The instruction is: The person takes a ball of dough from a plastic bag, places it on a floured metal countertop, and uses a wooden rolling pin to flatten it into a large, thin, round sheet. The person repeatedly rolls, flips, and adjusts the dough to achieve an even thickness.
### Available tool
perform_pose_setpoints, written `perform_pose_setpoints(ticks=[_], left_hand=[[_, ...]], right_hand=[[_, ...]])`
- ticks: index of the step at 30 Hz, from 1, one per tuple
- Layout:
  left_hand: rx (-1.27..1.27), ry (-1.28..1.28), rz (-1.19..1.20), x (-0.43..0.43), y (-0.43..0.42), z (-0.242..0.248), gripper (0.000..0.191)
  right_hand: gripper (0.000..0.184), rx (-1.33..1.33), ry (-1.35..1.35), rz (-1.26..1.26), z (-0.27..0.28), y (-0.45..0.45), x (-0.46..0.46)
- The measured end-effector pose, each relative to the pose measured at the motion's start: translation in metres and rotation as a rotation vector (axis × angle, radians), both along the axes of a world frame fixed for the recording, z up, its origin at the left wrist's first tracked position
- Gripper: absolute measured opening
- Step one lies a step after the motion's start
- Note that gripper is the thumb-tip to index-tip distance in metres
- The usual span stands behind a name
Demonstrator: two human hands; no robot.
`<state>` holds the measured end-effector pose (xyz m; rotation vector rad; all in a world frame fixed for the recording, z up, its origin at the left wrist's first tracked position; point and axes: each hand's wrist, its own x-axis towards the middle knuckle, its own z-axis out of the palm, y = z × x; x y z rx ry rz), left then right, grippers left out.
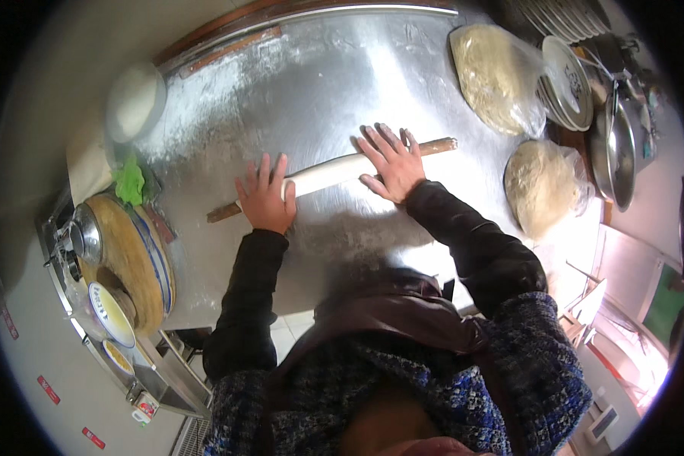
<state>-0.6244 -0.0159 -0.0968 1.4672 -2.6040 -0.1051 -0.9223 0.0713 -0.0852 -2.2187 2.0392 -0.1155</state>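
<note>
A sheet of pale dough point(332, 173) is wrapped around a wooden rolling pin point(440, 146), making a long roll that lies aslant on the metal worktop point(319, 102). The pin's bare ends stick out on both sides. My left hand point(267, 199) rests palm down over the roll's left end, fingers spread and pointing away from me. Towards its right end lies my right hand point(396, 168), also flat with fingers apart. Neither hand's fingers close around the roll.
Bagged dough lumps point(487, 80) point(538, 188) sit at right, near stacked plates point(567, 82) and a steel bowl point(614, 154). Flour point(199, 97) dusts the far left. There, a round wooden board point(114, 228) carries a metal bowl point(85, 233) and a patterned bowl point(111, 313).
</note>
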Motion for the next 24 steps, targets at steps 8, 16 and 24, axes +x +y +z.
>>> perform_pose_setpoints(ticks=[8, 16, 24], left_hand=[[-0.049, 0.216, -0.300, -0.041, -0.139, 0.002, 0.055], [-0.030, 0.072, -0.270, -0.003, -0.133, -0.009, 0.052], [-0.089, 0.028, 0.026, 0.049, -0.042, -0.010, 0.051]], right_hand=[[0.073, -0.090, -0.089, 0.023, 0.009, -0.111, -0.040], [0.047, -0.277, -0.115, 0.240, 0.005, -0.122, -0.051], [0.047, -0.231, -0.028, 0.076, 0.001, -0.083, -0.089]])
